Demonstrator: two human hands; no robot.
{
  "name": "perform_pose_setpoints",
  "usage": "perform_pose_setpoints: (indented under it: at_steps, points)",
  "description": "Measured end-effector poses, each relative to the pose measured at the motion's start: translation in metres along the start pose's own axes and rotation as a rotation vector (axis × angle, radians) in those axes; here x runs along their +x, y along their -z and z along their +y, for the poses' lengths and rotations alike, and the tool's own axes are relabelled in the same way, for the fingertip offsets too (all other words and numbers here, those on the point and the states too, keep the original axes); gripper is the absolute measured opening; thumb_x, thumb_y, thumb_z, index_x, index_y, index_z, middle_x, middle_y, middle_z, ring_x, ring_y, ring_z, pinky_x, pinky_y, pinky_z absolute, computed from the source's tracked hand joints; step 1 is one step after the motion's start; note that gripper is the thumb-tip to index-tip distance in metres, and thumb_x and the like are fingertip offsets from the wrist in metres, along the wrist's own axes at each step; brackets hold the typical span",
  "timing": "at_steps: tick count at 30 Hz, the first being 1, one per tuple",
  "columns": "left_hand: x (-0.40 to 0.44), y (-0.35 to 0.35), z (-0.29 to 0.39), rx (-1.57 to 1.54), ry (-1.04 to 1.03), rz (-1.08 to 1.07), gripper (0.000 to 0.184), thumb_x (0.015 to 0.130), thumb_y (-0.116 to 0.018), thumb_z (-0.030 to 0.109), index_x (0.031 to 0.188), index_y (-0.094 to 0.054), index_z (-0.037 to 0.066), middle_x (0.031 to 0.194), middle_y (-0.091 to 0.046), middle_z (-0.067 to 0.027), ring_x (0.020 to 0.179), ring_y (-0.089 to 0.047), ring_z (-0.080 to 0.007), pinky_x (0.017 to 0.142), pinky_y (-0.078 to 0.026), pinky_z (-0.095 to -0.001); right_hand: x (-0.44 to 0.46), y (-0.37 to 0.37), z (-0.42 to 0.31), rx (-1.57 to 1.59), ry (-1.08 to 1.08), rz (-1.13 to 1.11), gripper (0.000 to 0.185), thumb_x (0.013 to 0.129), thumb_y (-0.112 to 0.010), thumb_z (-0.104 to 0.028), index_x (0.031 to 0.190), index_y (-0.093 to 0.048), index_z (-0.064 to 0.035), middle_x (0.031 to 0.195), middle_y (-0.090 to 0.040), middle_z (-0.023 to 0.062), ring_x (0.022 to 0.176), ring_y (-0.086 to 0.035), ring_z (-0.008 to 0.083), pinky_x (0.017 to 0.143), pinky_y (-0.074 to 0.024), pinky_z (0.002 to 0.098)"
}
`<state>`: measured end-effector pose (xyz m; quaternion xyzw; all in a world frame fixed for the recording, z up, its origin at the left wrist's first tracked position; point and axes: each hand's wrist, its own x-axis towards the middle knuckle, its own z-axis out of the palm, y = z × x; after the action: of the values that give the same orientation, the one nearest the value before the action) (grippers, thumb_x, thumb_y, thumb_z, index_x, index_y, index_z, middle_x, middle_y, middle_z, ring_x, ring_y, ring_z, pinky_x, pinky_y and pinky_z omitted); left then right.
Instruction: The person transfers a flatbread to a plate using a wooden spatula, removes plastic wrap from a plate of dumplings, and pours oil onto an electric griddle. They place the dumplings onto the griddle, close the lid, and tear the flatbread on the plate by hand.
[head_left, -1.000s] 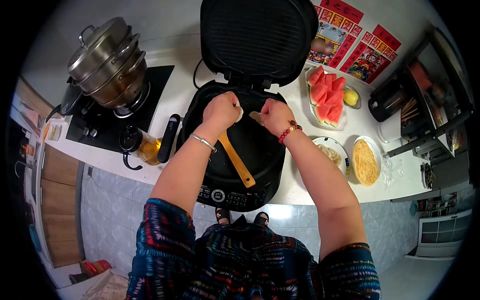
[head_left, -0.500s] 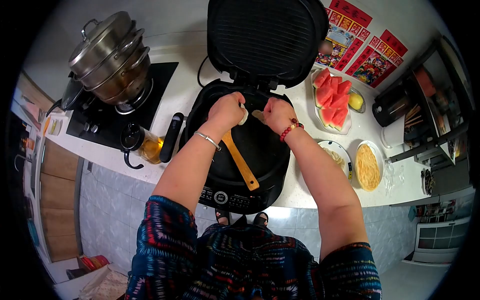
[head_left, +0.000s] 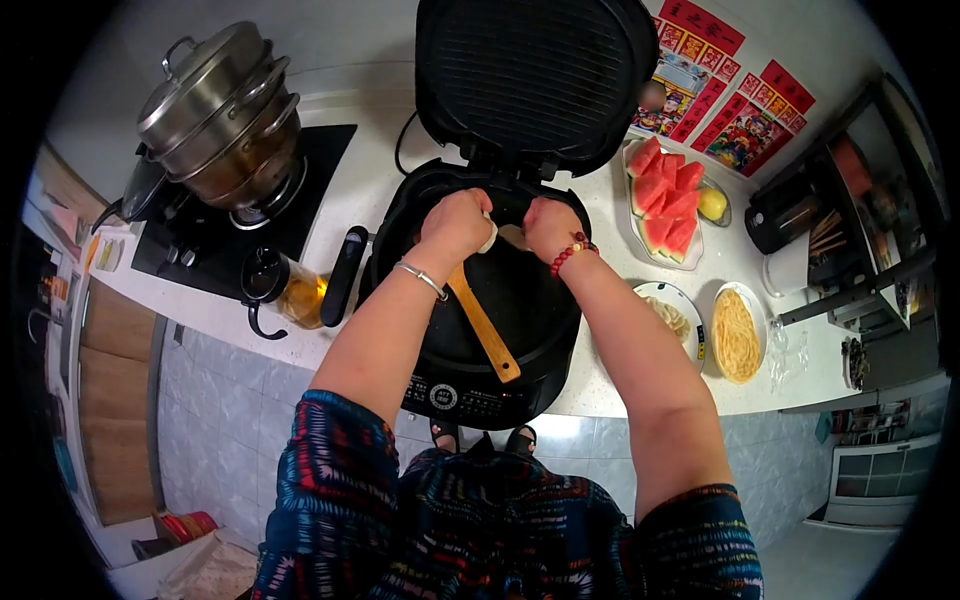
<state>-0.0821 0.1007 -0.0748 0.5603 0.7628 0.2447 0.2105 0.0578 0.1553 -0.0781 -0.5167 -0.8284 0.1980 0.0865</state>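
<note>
Pinching a pale piece (head_left: 490,237) in the clamped fingers of the left hand (head_left: 456,230), at eleven o'clock in the black electric pan (head_left: 540,320). Pinching another pale piece (head_left: 512,237) in the clamped fingers of the right hand (head_left: 551,232), at one o'clock; unable to tell whether joined to the first. Reaching over a wooden utensil (head_left: 485,328), angled towards five o'clock. Facing a raised lid (head_left: 530,85) at twelve. Near, on the bench (head_left: 590,395): watermelon (head_left: 665,200) at two, a plate (head_left: 697,312) at three.

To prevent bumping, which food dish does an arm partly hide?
The round plate, partly behind the right forearm; no arm covers watermelon tray, oval dish or fruit plate.
</note>
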Motion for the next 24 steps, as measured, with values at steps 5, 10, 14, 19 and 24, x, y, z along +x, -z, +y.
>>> perform_pose_setpoints:
  at_steps: [5, 10, 14, 19, 24]
  points:
    - [0.003, 0.003, 0.006, 0.020, 0.012, 0.061, 0.021, 0.068, -0.059, 0.011, 0.089, -0.059, 0.008, 0.079, -0.060, -0.0123, 0.078, -0.058, -0.0257, 0.068, -0.045, -0.0323, 0.001, 0.001, -0.009, 0.040, -0.048, 0.044, 0.018, 0.067, -0.056, -0.010, 0.084, -0.056, -0.0026, 0.088, -0.058, 0.0200, 0.085, -0.056, 0.0328, 0.074, -0.0450, 0.0382]
    - [0.007, 0.007, 0.004, -0.054, 0.075, 0.104, 0.019, 0.068, -0.057, 0.010, 0.086, -0.054, 0.007, 0.087, -0.060, -0.0143, 0.088, -0.056, -0.0291, 0.074, -0.044, -0.0334, 0.003, -0.001, -0.009, 0.085, -0.013, 0.189, 0.017, 0.069, -0.059, -0.013, 0.082, -0.054, -0.0047, 0.085, -0.058, 0.0181, 0.081, -0.056, 0.0328, 0.070, -0.0454, 0.0387]
    - [0.004, 0.007, 0.001, -0.041, 0.064, 0.125, 0.019, 0.066, -0.060, 0.010, 0.083, -0.052, 0.004, 0.085, -0.060, -0.0147, 0.086, -0.056, -0.0297, 0.073, -0.044, -0.0342, -0.001, -0.003, -0.007, 0.030, 0.077, 0.235, 0.015, 0.070, -0.060, -0.012, 0.081, -0.053, -0.0047, 0.085, -0.056, 0.0172, 0.079, -0.056, 0.0334, 0.068, -0.0451, 0.0399]
    - [-0.003, 0.013, 0.004, 0.192, 0.111, 0.030, 0.019, 0.069, -0.059, 0.016, 0.084, -0.056, 0.005, 0.086, -0.060, -0.0143, 0.085, -0.057, -0.0284, 0.073, -0.045, -0.0358, -0.007, -0.009, -0.002, 0.072, 0.175, 0.266, 0.005, 0.068, -0.052, -0.005, 0.073, -0.053, -0.0040, 0.075, -0.056, 0.0149, 0.073, -0.055, 0.0317, 0.064, -0.0436, 0.0375]
    - [0.003, 0.004, -0.003, 0.309, 0.085, -0.049, 0.021, 0.072, -0.057, 0.021, 0.089, -0.060, 0.008, 0.087, -0.060, -0.0128, 0.085, -0.057, -0.0269, 0.074, -0.045, -0.0362, -0.001, -0.013, 0.005, 0.201, 0.262, 0.227, 0.008, 0.067, -0.053, -0.001, 0.074, -0.053, -0.0037, 0.072, -0.057, 0.0134, 0.071, -0.055, 0.0292, 0.062, -0.0440, 0.0348]
